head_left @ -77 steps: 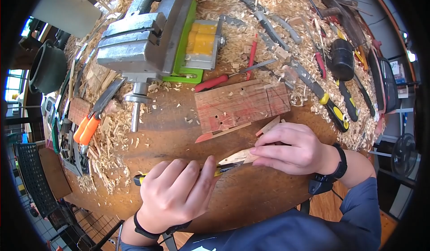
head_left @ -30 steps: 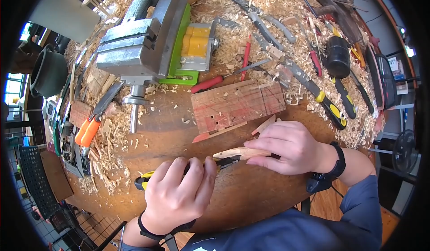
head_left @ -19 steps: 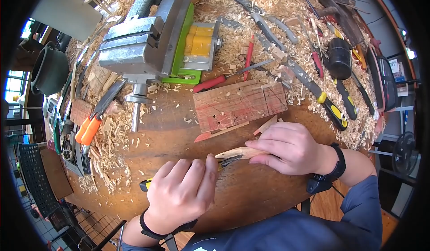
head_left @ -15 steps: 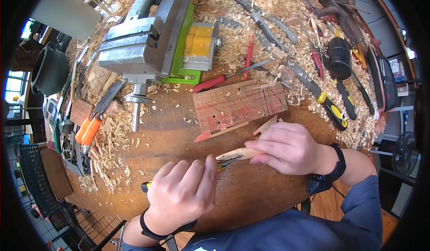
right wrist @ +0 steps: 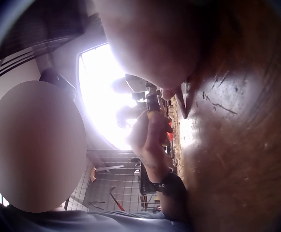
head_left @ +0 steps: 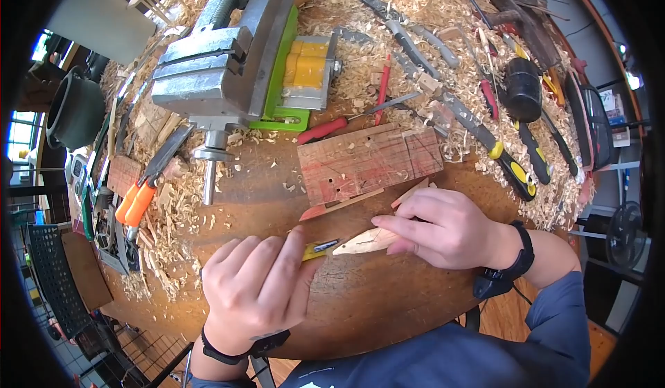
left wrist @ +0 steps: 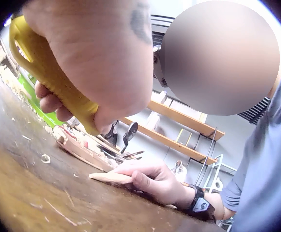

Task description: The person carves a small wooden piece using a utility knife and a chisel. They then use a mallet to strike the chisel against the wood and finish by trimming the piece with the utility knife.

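I'm looking at a smooth, pale wooden piece [head_left: 361, 243], tapering to a point with a dark dot near its tip, sitting at the right hand [head_left: 447, 230] over the scuffed brown desk [head_left: 395, 312]. Its long axis is running roughly sideways, tip aiming toward the left hand [head_left: 258, 281]. The right fingers are pinching its other end, the taper jutting past them. The left fingers are gripping a yellow-handled knife [head_left: 314, 251], its metal end lying just beside the tip.
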